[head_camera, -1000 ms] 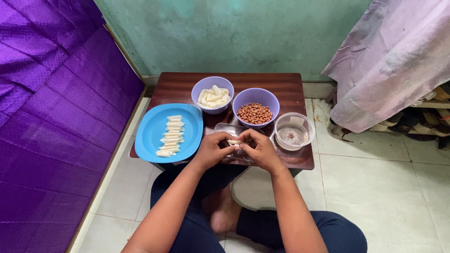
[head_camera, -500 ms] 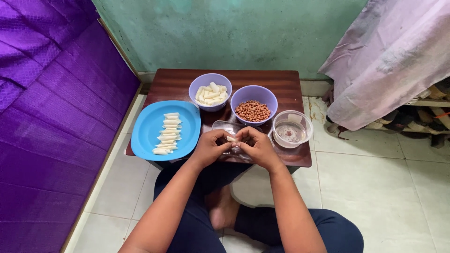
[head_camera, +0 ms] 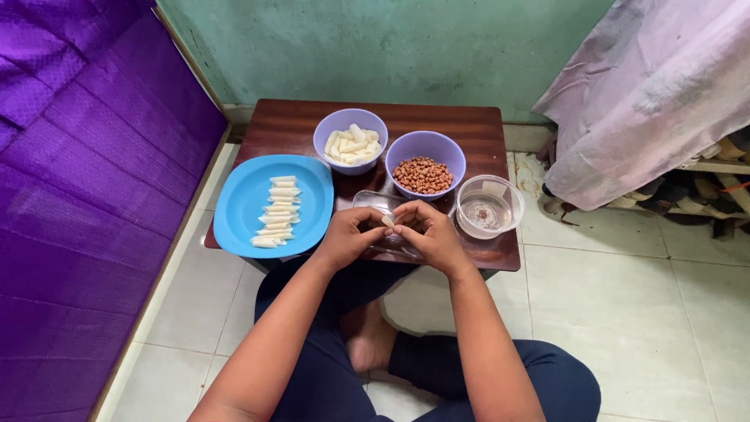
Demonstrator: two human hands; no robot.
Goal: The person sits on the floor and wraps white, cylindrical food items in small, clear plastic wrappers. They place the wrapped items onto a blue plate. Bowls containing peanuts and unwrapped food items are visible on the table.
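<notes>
My left hand (head_camera: pixel 346 237) and my right hand (head_camera: pixel 432 234) meet over the front edge of a small dark wooden table (head_camera: pixel 469 129). Together they pinch a small white piece (head_camera: pixel 386 221) between the fingertips, above a clear shallow container (head_camera: pixel 373 203). A blue plate (head_camera: pixel 242 211) to the left holds a row of white tube-shaped pieces (head_camera: pixel 278 211). Behind sit a lilac bowl of white pieces (head_camera: pixel 351 141) and a lilac bowl of peanuts (head_camera: pixel 426 164). A clear round tub (head_camera: pixel 486 206) stands at the right.
A purple cloth (head_camera: pixel 86 180) covers the left side. A green wall (head_camera: pixel 375 47) rises behind the table. Pale fabric (head_camera: pixel 656 94) drapes over a rack at the right. My crossed legs rest on the tiled floor (head_camera: pixel 672 328).
Both hands stay together at the table's front edge, fingers working the small white piece. The view has shifted slightly; the bowls and plate have not moved.
</notes>
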